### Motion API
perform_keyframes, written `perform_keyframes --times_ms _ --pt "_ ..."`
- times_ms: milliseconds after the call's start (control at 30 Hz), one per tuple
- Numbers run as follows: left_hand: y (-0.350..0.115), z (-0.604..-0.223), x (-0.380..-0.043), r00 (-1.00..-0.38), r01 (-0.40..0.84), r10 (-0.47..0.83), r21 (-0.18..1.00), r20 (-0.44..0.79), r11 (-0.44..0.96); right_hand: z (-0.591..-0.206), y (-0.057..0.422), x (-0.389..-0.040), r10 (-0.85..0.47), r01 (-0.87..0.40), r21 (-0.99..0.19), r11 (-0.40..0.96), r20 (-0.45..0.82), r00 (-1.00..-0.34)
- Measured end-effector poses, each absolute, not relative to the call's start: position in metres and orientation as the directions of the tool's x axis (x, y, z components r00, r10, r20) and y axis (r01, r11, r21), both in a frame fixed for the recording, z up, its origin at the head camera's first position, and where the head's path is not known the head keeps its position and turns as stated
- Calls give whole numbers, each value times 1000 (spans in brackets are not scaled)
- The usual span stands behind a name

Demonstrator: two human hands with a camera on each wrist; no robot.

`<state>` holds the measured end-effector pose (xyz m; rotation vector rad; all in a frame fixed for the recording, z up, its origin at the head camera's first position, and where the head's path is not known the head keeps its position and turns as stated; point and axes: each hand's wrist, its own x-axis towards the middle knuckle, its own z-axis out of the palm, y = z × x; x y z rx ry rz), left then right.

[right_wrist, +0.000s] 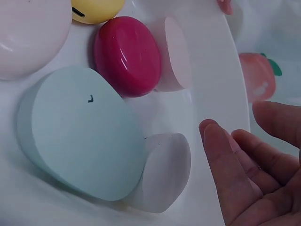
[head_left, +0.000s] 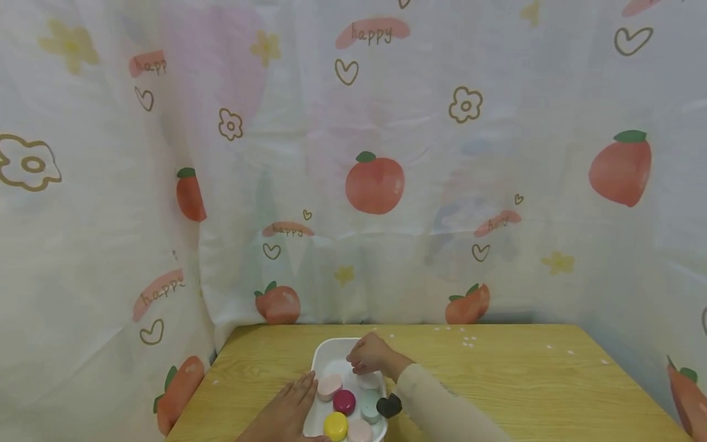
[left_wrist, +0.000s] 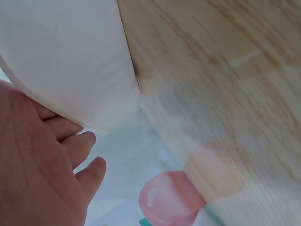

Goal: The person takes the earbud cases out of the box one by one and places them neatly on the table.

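A white tray (head_left: 327,350) holds several small rounded pieces. Among them are a pale pink one (head_left: 329,388), a glossy magenta one (right_wrist: 127,56), a yellow one with a dark slot (head_left: 335,426), a mint-green one (right_wrist: 84,132) and a whitish one (right_wrist: 167,172). Along the tray's left side lies my left hand (head_left: 289,402), its extended fingers resting at the rim; its palm side shows in the left wrist view. Over the tray's far right part is my right hand (head_left: 371,355), fingers loosely bent. The right wrist view shows nothing between those fingers, which are just apart from the whitish piece.
The tray stands on a wood-grain table (head_left: 497,380) near its front edge. Small white specks (head_left: 469,341) dot the far part. A printed curtain (head_left: 375,264) hangs behind and at both sides. A black heart-shaped piece (head_left: 389,406) overlaps the tray's right rim, beside the right sleeve (head_left: 442,399).
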<state>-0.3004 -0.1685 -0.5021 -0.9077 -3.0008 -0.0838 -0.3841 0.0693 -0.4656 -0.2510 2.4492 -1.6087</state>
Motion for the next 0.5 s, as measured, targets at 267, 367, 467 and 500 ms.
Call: perform_keyframes --times_ms 267,367,467,500 --pt "-173 -501 -298 -825 565 562 53 62 824 -466 54 -389 -254 -38 -899 437 -83 -964" --pt "-173 -501 -297 -814 580 575 56 81 813 -469 50 -391 -248 -47 -879 475 -83 -965" --pt "-174 -502 -297 -792 607 601 38 109 794 -474 48 -391 -239 -50 -842 537 -95 -966" --pt "-175 -502 -297 -789 611 605 33 111 791 -475 47 -391 -237 -50 -829 557 -101 -966"
